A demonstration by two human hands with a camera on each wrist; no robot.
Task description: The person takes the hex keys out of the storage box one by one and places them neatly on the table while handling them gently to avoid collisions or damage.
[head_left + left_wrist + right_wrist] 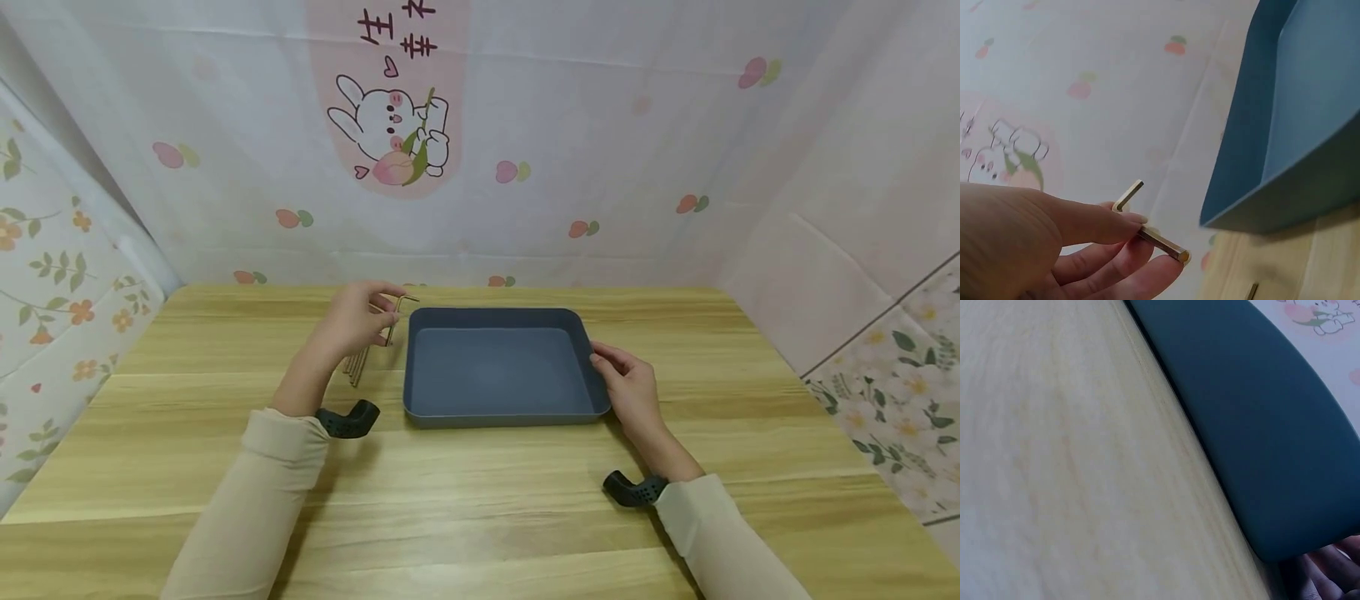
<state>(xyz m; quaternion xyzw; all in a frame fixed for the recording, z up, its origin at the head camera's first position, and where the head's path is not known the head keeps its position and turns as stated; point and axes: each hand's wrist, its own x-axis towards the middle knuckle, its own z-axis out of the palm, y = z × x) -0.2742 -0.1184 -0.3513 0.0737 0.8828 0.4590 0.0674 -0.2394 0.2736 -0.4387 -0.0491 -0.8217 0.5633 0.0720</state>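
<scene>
In the head view my left hand (362, 317) is raised left of a dark blue-grey rectangular tray (506, 421). Between its thumb and fingers it pinches a brass-coloured hex key (1163, 242), whose short bent arm points up and away in the left wrist view. Below that hand several more hex keys (357, 367) lie side by side on the table, partly hidden by it. My right hand (632, 390) holds the tray's right side, thumb at the rim. Its fingers (1329, 570) show only in part beyond the tray's corner in the right wrist view.
Everything rests on a wood-grain table (480, 517). A white cloth (600, 125) printed with fruit and a rabbit hangs behind the table's far edge. Black curved wrist mounts (348, 419) sit on both wrists beside the beige sleeves (247, 508).
</scene>
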